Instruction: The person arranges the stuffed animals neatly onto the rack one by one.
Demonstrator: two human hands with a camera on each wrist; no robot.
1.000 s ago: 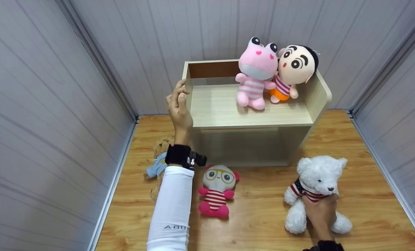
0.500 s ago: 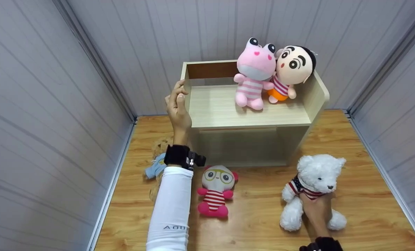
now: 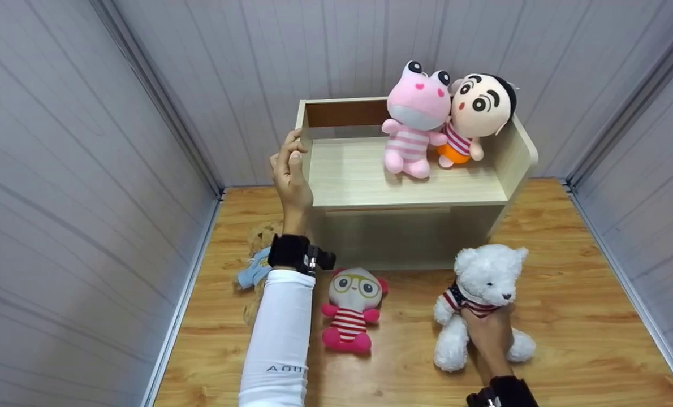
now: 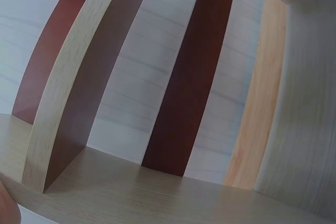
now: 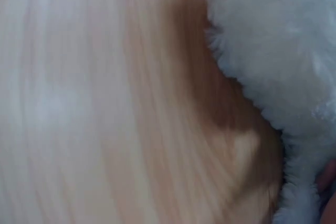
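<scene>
My right hand (image 3: 492,333) grips a white teddy bear (image 3: 490,275) by its front, just under the head. The bear wears a stars-and-stripes top (image 3: 472,304) and is upright close over the floor. Its fur (image 5: 283,45) fills the right side of the right wrist view, where most of the hand is hidden. With fingers loosely bent, my left hand (image 3: 292,181) rests against the left side panel of a pale wooden shelf unit (image 3: 348,169). On top of that unit sit a pink frog plush (image 3: 418,113) and a black-haired boy doll (image 3: 480,110), leaning together.
A panda plush (image 3: 350,311) in red and white stripes lies on the wooden floor (image 3: 410,367) before the shelf. Behind my left forearm is a brown bear in a blue top (image 3: 254,271), partly hidden. Grey panel walls (image 3: 76,198) stand around.
My right hand has moved the white teddy bear leftward and slightly away from me, toward the shelf's front. My left hand has stayed at the side panel.
</scene>
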